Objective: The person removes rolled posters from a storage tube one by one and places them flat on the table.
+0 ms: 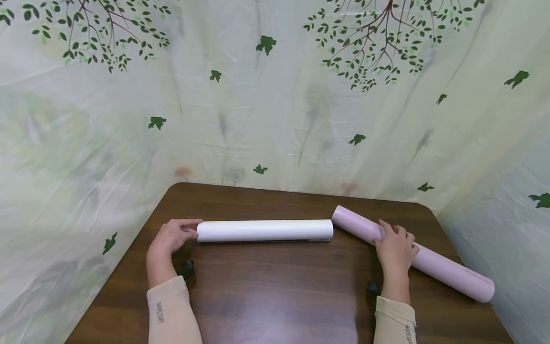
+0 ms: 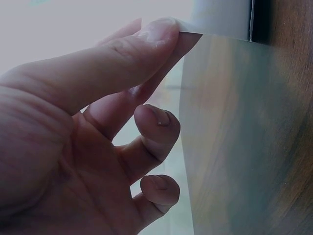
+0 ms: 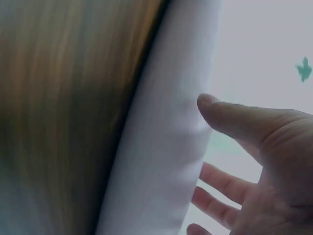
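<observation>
A white paper roll [image 1: 264,231] lies crosswise on the table. At its left end, the left hand [image 1: 172,237] pinches the rim between thumb and forefinger. The left wrist view shows the thumb [image 2: 156,34] over the white edge, with the other fingers bent loosely below. A pink paper roll [image 1: 451,270] lies slantwise on the right, its far end close to the white roll's right end. The right hand [image 1: 396,248] holds the pink roll from above near its middle, fingers spread across it. In the right wrist view, its thumb [image 3: 210,105] reaches the roll's side.
The brown wooden table [image 1: 275,286] has rounded back corners. Behind it and at both sides hangs a pale curtain [image 1: 292,119] printed with leaves and branches. The pink roll's near end reaches the table's right edge. Small black devices [image 1: 187,268] sit by both wrists.
</observation>
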Action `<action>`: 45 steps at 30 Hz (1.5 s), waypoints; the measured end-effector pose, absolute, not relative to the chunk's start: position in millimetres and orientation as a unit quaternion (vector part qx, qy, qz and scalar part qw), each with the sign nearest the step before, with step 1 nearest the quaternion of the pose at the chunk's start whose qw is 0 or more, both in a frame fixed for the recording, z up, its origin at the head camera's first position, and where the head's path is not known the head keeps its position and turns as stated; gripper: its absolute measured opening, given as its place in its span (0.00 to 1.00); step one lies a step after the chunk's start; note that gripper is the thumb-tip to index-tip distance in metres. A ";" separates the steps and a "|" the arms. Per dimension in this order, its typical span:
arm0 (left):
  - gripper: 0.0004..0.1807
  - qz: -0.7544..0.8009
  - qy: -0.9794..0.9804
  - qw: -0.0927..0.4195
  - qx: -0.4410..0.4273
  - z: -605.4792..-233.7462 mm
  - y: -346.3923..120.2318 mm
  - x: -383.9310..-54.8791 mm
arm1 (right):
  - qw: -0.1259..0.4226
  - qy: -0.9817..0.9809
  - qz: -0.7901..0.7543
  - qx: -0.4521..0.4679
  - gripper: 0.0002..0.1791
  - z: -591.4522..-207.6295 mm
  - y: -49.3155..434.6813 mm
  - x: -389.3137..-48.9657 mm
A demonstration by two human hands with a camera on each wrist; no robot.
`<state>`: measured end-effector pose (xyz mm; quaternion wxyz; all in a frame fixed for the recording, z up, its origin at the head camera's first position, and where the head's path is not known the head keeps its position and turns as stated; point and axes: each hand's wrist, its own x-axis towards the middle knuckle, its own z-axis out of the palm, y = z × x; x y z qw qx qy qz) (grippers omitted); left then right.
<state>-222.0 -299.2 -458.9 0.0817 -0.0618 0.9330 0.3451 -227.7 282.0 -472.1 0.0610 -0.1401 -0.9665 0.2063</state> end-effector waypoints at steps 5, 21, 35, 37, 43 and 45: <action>0.28 0.347 0.931 0.088 -0.066 -459.4 -298.9 -222.1 | 0.041 -0.963 0.212 -0.160 0.37 -464.6 316.8 -206.9; 0.29 0.344 0.933 0.093 -0.061 -457.9 -298.3 -223.8 | -0.050 -0.950 0.191 -0.242 0.48 -463.9 427.7 -154.9; 0.28 0.330 0.939 0.092 -0.040 -457.5 -298.6 -228.2 | -0.041 -0.953 0.182 -0.239 0.42 -468.3 437.9 -145.7; 0.28 0.324 0.941 0.090 -0.032 -458.0 -299.7 -228.8 | -0.042 -0.952 0.182 -0.243 0.41 -468.5 437.0 -145.1; 0.28 0.313 0.946 0.085 -0.013 -458.9 -303.6 -229.2 | -0.040 -0.953 0.177 -0.241 0.41 -469.1 436.5 -146.2; 0.27 0.311 0.947 0.082 -0.004 -457.9 -303.6 -230.3 | -0.038 -0.954 0.177 -0.240 0.41 -468.8 437.5 -146.6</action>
